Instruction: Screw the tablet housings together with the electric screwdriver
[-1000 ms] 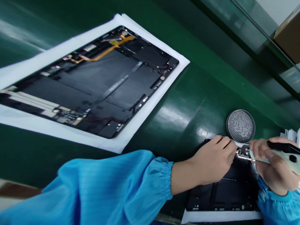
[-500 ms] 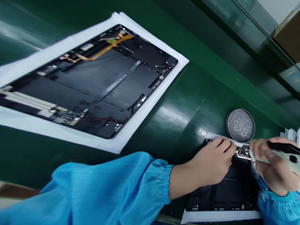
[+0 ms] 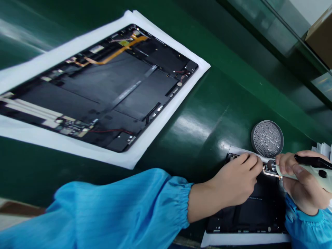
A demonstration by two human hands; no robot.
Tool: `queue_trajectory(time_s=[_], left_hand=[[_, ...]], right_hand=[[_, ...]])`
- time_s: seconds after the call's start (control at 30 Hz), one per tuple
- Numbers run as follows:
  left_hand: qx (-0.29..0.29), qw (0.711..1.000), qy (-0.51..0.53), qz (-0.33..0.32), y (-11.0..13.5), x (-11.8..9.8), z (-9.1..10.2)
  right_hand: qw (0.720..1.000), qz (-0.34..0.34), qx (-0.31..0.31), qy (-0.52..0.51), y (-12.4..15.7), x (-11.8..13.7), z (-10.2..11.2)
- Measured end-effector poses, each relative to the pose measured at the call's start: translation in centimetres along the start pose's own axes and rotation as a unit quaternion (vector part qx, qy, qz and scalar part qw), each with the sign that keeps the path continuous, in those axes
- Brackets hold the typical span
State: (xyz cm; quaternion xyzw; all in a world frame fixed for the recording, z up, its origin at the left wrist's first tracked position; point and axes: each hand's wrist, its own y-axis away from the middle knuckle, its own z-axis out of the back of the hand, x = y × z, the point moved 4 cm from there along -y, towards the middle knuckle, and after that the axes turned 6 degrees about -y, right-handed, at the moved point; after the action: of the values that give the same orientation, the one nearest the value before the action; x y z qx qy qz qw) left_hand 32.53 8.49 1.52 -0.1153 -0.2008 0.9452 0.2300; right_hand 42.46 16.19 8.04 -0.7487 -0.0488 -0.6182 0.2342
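Barely stirs since a second ago, keeping left hand point(image 3: 233, 183) pinched shut at tablet point(image 3: 259, 211) edge, right hand point(image 3: 301, 188) clenched round driver point(image 3: 325, 180), tip on the same spot.

Left hand point(image 3: 233, 185) stretched rightward, fingers point(image 3: 250, 162) pinched together — right hand point(image 3: 302, 183) curled tight, close beside it.

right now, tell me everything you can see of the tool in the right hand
The screwdriver has a pale cream plastic-looking body, a black lever along its top, a black button and a metal nose. It lies nearly level, nose pointing left, over the open tablet. The right hand grips it; fingertips of the left hand sit at its tip.
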Motion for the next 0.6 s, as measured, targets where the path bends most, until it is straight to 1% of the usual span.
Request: queue_trajectory(time_s=[0.13, 0.3, 0.6], left_hand=[[0.009, 1.0, -0.006, -0.006, -0.02, -0.02, 0.15], [0.003, 1.0, -0.009, -0.014, -0.11, -0.01, 0.26], [-0.004, 1.0, -0.031, 0.0, 0.01, -0.26, 0.02]], right_hand=[[1.0, 0.001, -0.006, 0.001, 0.01, -0.01, -0.09], [1.0, 0.018, 0.012, 0.002, -0.04, 0.09, -0.28], [1.0, 0.005, 0.009, 0.004, 0.07, -0.01, -0.11]])
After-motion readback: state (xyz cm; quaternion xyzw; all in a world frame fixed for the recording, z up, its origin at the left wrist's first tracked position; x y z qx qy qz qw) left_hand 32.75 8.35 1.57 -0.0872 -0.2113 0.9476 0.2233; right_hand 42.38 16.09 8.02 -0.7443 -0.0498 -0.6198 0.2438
